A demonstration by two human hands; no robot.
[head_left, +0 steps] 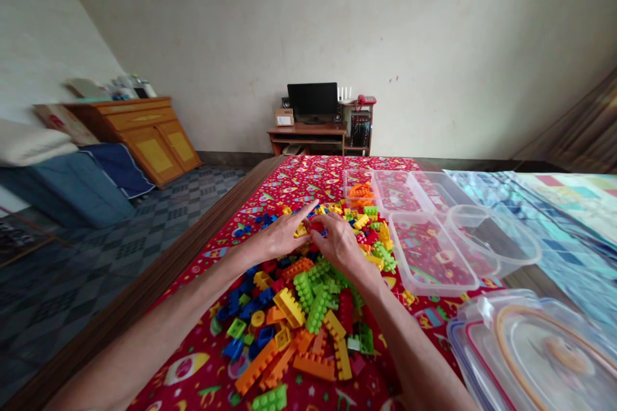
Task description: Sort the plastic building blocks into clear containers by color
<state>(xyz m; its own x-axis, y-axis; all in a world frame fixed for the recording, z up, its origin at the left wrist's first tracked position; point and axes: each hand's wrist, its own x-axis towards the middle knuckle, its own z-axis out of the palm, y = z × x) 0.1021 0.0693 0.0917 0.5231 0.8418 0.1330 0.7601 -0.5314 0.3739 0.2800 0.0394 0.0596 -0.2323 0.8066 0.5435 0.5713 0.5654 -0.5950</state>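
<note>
My left hand (pixel 283 234) and right hand (pixel 340 243) hover close together over toy bricks (pixel 315 302), grip unclear to me; clear containers (pixel 441 289) line the right edge of the red cloth (pixel 308 173).

Pale walls (pixel 212 38) — checked floor (pixel 212 185) — wooden cabinet (pixel 157 148), desk (pixel 308 130).

no lettering legible, white label (pixel 286 121) on box (pixel 280 113), too small to read

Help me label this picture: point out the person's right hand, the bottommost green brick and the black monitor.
Right hand (pixel 341 241), head view: on the back of the hand.
Bottommost green brick (pixel 270 399), head view: on its upper side.
Black monitor (pixel 313 100), head view: middle of the screen.
</note>
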